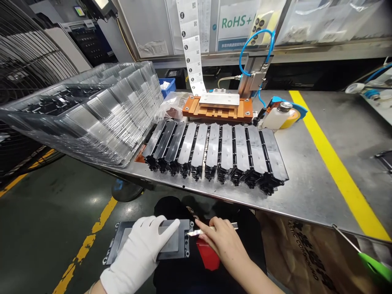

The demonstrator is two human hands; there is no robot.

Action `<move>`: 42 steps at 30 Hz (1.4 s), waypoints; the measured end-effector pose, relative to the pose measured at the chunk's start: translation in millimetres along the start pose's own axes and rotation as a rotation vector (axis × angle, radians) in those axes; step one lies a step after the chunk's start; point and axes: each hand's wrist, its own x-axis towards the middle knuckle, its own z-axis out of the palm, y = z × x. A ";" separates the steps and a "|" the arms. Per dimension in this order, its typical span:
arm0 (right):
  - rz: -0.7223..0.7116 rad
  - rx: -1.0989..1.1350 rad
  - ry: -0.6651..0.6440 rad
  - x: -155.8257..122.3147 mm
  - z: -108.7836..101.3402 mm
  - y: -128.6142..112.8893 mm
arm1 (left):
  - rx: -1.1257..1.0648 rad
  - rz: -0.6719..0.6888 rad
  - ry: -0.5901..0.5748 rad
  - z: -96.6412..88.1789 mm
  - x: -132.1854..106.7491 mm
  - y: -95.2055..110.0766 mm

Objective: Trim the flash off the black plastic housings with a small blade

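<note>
In front of the steel counter (309,192), off its near edge, a dark metal plate (185,245) with corner holes lies over the person's dark clothing (202,281), its long axis running roughly crosswise and tilted slightly, with a grey panel set in its face. The white-gloved left hand (136,255) presses flat on the plate, its fingers (167,228) open and extended toward the plate's right end. The bare right hand (223,245) is closed on a slim metal strip (196,232), its fingers (206,228) curled over it; the strip lies nearly crosswise, its tip pointing left at the plate's right edge. On the counter, a row of black-and-silver modules (214,151) stands beyond the plate, beside stacked clear plastic trays (101,114).
</note>
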 end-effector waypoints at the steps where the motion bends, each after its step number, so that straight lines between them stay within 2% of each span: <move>1: -0.004 0.004 -0.021 0.7 -1.5 2.3 | -0.021 0.013 -0.021 -1.3 0.2 0.1; 4: 0.018 0.064 -0.111 2.2 -8.7 6.1 | -0.077 0.031 -0.081 -4.4 2.2 -0.5; 6: 0.092 0.207 -0.182 2.1 -16.3 3.7 | -0.107 0.008 -0.103 -4.7 3.9 -1.2; 11: 0.492 0.861 -0.483 -2.4 -27.5 -18.6 | -0.120 -0.069 -0.125 1.1 5.6 -1.8; 13: 0.580 0.981 -0.519 -4.5 -24.0 -27.5 | -0.117 -0.080 -0.138 4.3 5.1 -1.4; 16: 0.622 0.988 -0.502 -5.6 -16.0 -35.8 | -0.120 -0.086 -0.142 7.7 4.2 -1.0; 21: 0.596 1.001 -0.571 -3.6 -13.1 -40.7 | -0.110 -0.106 -0.130 6.2 4.5 -0.5; 25: 0.626 1.001 -0.522 -2.6 -14.2 -41.7 | -0.097 -0.108 -0.155 3.0 4.5 0.2; 29: 0.630 1.037 -0.575 -2.4 -12.1 -41.2 | -0.084 -0.112 -0.110 5.8 3.5 -0.9; 32: 0.662 1.078 -0.498 -2.8 -12.7 -38.2 | -0.132 -0.124 -0.061 9.9 3.0 -3.2; 34: 0.666 1.153 -0.409 -4.3 -14.5 -36.4 | -0.269 -0.163 -0.002 12.7 1.3 -4.5; 36: 0.662 1.261 -0.311 -7.3 -15.5 -37.2 | -0.569 -0.305 0.104 17.2 -2.6 -4.5; 38: 0.667 1.401 -0.271 -11.1 -13.7 -42.4 | -1.045 -0.559 0.203 24.7 -7.8 -2.1; 40: 0.672 1.575 -0.297 -13.5 -8.8 -52.1 | -1.615 -0.817 0.308 34.8 -11.4 3.1; 42: 0.660 1.790 -0.317 -12.3 -2.4 -63.8 | -2.073 -0.935 0.457 44.8 -10.9 11.0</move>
